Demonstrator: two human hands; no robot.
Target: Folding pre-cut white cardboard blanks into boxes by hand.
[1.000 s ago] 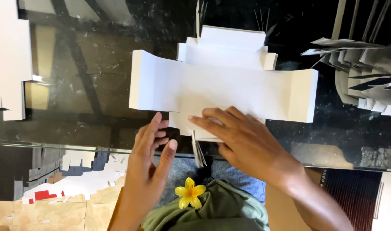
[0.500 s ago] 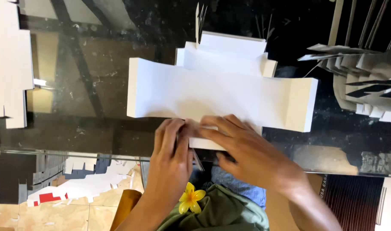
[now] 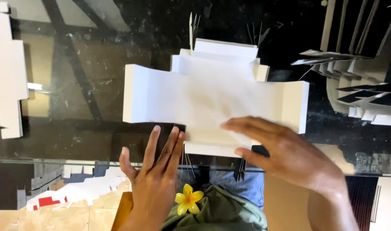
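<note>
1. I am working at a dark glass table [image 3: 76, 107], looking straight down on a white die-cut card blank [image 3: 212, 98] that is lying flat in front of me, its long body running left to right with raised flaps at both ends.

2. My left hand [image 3: 155, 171] is lying open, fingers straight and close together, gripping nothing; its fingertips are just reaching the near edge of the blank beside the near flap [image 3: 210, 143].

3. My right hand [image 3: 285, 152] is also spread open and flat, palm down, pressing on the right part of the near flap and the body above it. It is pinching nothing, only bearing down. It is a little blurred, so I cannot tell exactly where each fingertip is landing.

4. To crease this flap well, I judge I should be keeping the right palm steady as an anchor while the left fingers are running along the score, so the blank is not sliding on the smooth glass.

5. I should be pressing evenly along the line rather than at one spot, or the fold may be wandering off the score.

6. More white blanks [image 3: 7, 68] are lying at the far left, and a fanned stack of grey folded cards [image 3: 358, 85] is sitting at the right, well apart from my hands.
</note>
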